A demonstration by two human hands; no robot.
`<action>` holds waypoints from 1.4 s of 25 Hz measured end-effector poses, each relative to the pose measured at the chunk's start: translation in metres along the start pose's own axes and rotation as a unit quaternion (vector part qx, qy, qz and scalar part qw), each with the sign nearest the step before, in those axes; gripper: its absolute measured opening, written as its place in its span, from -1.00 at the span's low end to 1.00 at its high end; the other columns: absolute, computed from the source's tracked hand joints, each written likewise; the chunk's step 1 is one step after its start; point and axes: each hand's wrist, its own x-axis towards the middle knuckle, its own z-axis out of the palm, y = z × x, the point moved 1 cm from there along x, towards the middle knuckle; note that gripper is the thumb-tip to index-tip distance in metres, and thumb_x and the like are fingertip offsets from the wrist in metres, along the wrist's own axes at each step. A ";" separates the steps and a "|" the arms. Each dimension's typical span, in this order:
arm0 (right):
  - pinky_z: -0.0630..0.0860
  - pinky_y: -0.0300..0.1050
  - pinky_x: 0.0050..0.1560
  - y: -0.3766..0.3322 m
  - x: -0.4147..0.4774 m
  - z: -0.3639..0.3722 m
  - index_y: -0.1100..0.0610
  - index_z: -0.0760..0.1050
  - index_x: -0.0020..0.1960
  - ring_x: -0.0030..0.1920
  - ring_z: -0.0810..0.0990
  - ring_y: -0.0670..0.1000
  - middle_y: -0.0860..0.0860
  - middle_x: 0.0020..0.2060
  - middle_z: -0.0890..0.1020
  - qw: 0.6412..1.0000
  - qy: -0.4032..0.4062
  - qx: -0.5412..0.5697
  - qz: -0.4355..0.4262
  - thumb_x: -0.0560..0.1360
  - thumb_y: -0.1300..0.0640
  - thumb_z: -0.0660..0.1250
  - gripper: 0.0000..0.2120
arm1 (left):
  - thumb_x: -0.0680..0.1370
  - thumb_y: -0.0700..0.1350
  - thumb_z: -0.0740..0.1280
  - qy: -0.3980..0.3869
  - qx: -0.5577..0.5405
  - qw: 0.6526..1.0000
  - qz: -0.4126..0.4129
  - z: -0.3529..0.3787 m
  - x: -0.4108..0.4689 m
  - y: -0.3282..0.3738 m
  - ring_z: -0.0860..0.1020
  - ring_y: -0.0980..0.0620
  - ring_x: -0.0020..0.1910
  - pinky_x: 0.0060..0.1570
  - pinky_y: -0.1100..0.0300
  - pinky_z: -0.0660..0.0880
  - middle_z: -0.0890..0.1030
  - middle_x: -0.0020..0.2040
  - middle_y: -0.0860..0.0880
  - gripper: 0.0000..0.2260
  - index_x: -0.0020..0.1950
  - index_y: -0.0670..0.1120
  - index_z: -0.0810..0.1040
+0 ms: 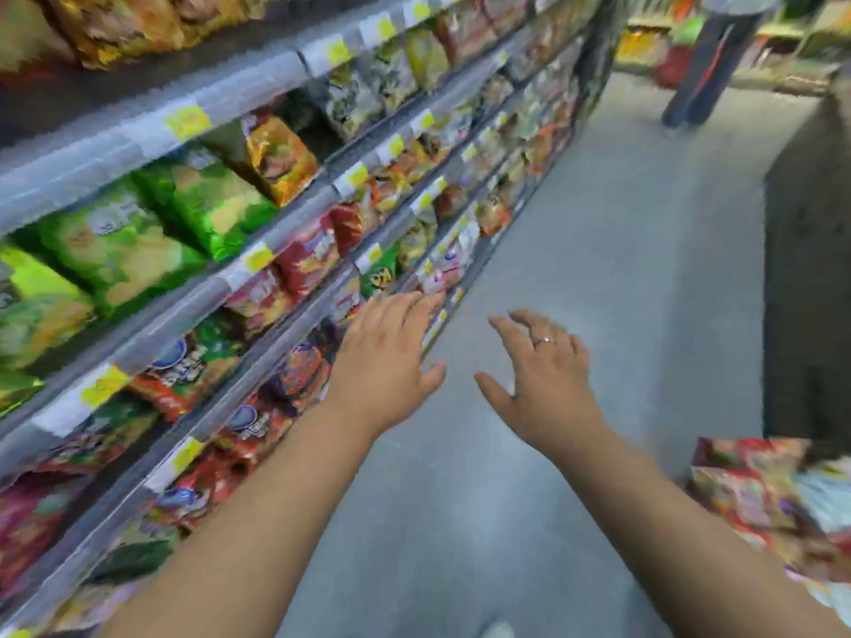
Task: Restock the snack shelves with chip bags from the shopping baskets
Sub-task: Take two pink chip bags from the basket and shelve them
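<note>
Two empty hands, left hand [387, 356], right hand [548, 379], four snack shelves [258, 264]

Bare hands: two, left hand [387, 361] and right hand [548, 379]. Thin silver ring [543, 341]: one. Grey metal shelf rails [138, 324]: at least three. Standing person [709, 62] at the aisle end: one. Chip bags [212, 204] — too blurred to count.

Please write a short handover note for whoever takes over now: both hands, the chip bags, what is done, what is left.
Left hand: open, empty, near the shelves, at their front edge.
Right hand: open, empty, above the aisle floor.
Chip bags wait at lower right; their basket cannot be made out.
Done: shelves look well filled.
Left: pick up those bags and shelve them.
</note>
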 end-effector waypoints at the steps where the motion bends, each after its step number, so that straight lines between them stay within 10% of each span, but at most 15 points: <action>1: 0.46 0.19 0.10 0.028 -0.011 -0.005 0.06 0.50 0.29 0.11 0.57 0.24 0.14 0.20 0.57 0.999 0.002 -0.012 0.031 0.34 -0.19 0.25 -0.41 | 0.38 0.16 0.25 -0.012 -0.013 0.999 0.030 0.013 0.017 0.025 0.49 -0.16 0.27 0.33 -0.08 0.37 0.53 0.28 -0.14 -0.36 0.39 -0.13 0.42; 12: 0.37 0.24 0.21 0.223 -0.176 -0.062 0.05 0.46 0.34 0.25 0.50 0.23 0.13 0.27 0.52 0.906 0.040 -0.099 0.409 0.34 -0.06 0.43 -0.41 | 0.37 0.09 0.35 -0.110 -0.130 0.902 0.397 0.124 0.092 0.301 0.53 -0.14 0.19 0.24 -0.05 0.42 0.56 0.24 -0.10 -0.42 0.35 -0.10 0.44; 28: 0.20 0.20 0.36 0.138 -0.423 -0.046 -0.03 0.38 0.41 0.38 0.37 0.14 0.04 0.39 0.40 0.509 0.128 -0.090 0.846 0.43 -0.03 0.40 -0.43 | 0.43 0.03 0.43 -0.259 -0.177 0.535 0.785 0.179 -0.097 0.512 0.46 -0.14 0.30 0.32 -0.06 0.36 0.52 0.31 -0.13 -0.43 0.39 -0.12 0.43; 35: 0.17 0.15 0.39 0.092 -0.544 0.013 -0.04 0.32 0.45 0.40 0.33 0.12 0.03 0.43 0.34 0.378 0.155 -0.003 0.912 0.49 -0.05 0.35 -0.44 | 0.50 0.08 0.38 -0.347 -0.118 0.475 0.800 0.226 -0.232 0.549 0.43 -0.07 0.32 0.33 0.05 0.32 0.48 0.35 -0.05 -0.45 0.44 -0.06 0.36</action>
